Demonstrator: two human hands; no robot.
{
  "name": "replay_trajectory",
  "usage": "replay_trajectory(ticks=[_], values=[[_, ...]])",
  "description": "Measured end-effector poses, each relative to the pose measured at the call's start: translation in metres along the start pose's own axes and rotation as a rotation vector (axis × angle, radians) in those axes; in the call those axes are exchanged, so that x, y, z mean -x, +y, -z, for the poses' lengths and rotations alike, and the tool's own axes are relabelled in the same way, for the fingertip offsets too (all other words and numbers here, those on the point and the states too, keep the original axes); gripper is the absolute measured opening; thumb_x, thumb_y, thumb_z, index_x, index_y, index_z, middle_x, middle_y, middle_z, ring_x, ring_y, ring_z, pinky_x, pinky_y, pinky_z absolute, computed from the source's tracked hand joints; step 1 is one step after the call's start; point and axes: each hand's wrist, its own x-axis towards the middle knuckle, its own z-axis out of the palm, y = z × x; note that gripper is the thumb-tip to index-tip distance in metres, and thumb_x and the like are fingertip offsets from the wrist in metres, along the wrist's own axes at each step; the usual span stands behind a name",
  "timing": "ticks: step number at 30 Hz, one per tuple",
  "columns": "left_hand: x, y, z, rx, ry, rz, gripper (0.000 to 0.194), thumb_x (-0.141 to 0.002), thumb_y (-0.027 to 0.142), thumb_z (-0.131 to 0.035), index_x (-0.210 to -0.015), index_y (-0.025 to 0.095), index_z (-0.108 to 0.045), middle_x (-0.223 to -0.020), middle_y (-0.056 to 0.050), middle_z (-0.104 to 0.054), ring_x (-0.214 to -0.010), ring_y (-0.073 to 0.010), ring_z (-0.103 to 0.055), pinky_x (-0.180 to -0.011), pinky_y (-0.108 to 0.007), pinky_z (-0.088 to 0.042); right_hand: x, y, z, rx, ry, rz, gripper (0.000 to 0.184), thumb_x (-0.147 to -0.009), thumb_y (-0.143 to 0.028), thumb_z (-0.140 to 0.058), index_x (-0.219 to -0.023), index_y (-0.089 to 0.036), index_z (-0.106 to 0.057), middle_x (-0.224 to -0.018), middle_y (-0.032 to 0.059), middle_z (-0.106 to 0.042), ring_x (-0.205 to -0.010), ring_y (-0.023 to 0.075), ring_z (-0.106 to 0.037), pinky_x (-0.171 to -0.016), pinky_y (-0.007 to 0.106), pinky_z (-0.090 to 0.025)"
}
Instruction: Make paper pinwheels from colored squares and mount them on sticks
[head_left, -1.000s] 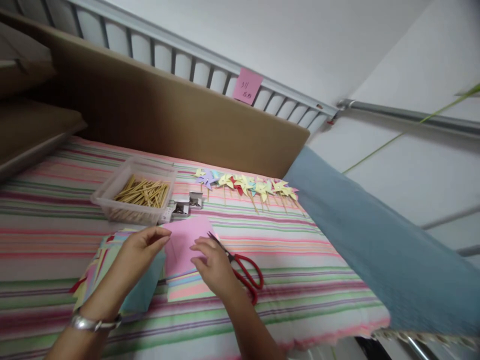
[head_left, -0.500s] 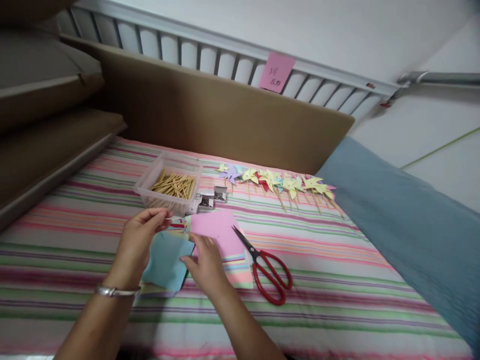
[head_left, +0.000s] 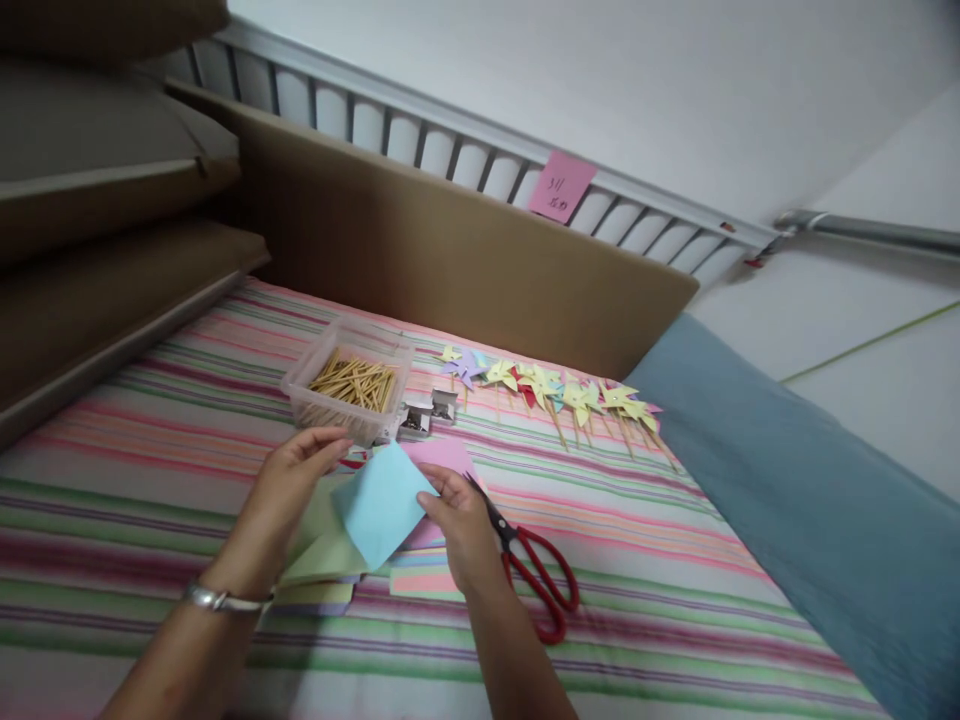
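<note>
A square sheet of light blue paper point(head_left: 384, 508) is tilted up off the pile, its right corner pinched between the thumb and fingers of my right hand point(head_left: 461, 515). My left hand point(head_left: 304, 470) is closed with thumb and fingertips together, just left of the blue sheet's top corner. Whatever lies between those fingertips is too small to make out. Below the blue sheet lie pale green sheets point(head_left: 322, 545), with yellow and purple edges under them. Pink paper point(head_left: 442, 455) is partly hidden behind my right hand. Red-handled scissors point(head_left: 536, 570) lie just right of that hand.
Behind my hands stands a clear plastic box point(head_left: 296, 395) of short wooden sticks. Small open boxes point(head_left: 415, 420) of metal pins sit beside it. Finished paper pinwheels point(head_left: 540, 385) line the back, along a cardboard panel point(head_left: 450, 270). Cardboard boxes point(head_left: 112, 270) stand at left.
My right hand has picked the blue sheet off the pile and moved it up and right, uncovering pale green paper. My left hand stays closed near the same spot. The view has tilted slightly.
</note>
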Motion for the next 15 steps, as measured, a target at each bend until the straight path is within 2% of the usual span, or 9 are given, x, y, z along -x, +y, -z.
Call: replay_trajectory(ticks=[5, 9, 11, 13, 15], values=[[0.006, -0.008, -0.014, 0.032, -0.117, 0.136, 0.041, -0.064, 0.041, -0.073, -0.096, 0.018, -0.064, -0.091, -0.007, -0.072, -0.089, -0.0214, -0.065, -0.078, -0.03, -0.046, 0.005, -0.021, 0.02, -0.15, 0.05, 0.008, 0.035, -0.062, -0.022, -0.073, -0.096, -0.019, -0.066, -0.096, 0.0047, -0.069, -0.083, 0.0192, -0.062, -0.073, 0.03, -0.049], [0.009, -0.017, -0.03, 0.203, -0.113, 0.208, 0.034, -0.067, 0.04, -0.072, -0.09, 0.017, -0.065, -0.094, -0.009, -0.072, -0.091, -0.0205, -0.065, -0.081, -0.031, -0.048, 0.008, -0.031, 0.037, -0.235, 0.112, 0.031, 0.036, -0.062, -0.026, -0.072, -0.097, -0.02, -0.064, -0.099, 0.0049, -0.069, -0.086, 0.0202, -0.063, -0.078, 0.034, -0.05], [0.014, -0.02, -0.043, 0.311, -0.142, 0.297, 0.028, -0.07, 0.036, -0.071, -0.09, 0.017, -0.066, -0.099, -0.009, -0.072, -0.093, -0.0196, -0.065, -0.083, -0.03, -0.049, 0.009, -0.034, 0.044, -0.296, 0.153, 0.06, 0.035, -0.064, -0.026, -0.071, -0.098, -0.022, -0.063, -0.099, 0.0039, -0.07, -0.088, 0.0189, -0.063, -0.08, 0.033, -0.049], [0.023, -0.022, -0.06, 0.398, -0.239, 0.397, 0.024, -0.074, 0.035, -0.067, -0.092, 0.018, -0.066, -0.101, -0.008, -0.071, -0.093, -0.0192, -0.065, -0.082, -0.03, -0.051, 0.011, -0.035, 0.048, -0.352, 0.195, 0.093, 0.034, -0.065, -0.025, -0.071, -0.097, -0.022, -0.063, -0.097, 0.003, -0.07, -0.087, 0.0176, -0.064, -0.081, 0.032, -0.049], [0.034, -0.023, -0.075, 0.445, -0.344, 0.441, 0.024, -0.076, 0.035, -0.067, -0.093, 0.019, -0.067, -0.099, -0.007, -0.071, -0.09, -0.0193, -0.066, -0.079, -0.03, -0.052, 0.012, -0.031, 0.047, -0.373, 0.223, 0.109, 0.032, -0.064, -0.024, -0.072, -0.095, -0.021, -0.064, -0.095, 0.0032, -0.07, -0.085, 0.0176, -0.064, -0.08, 0.032, -0.049]])
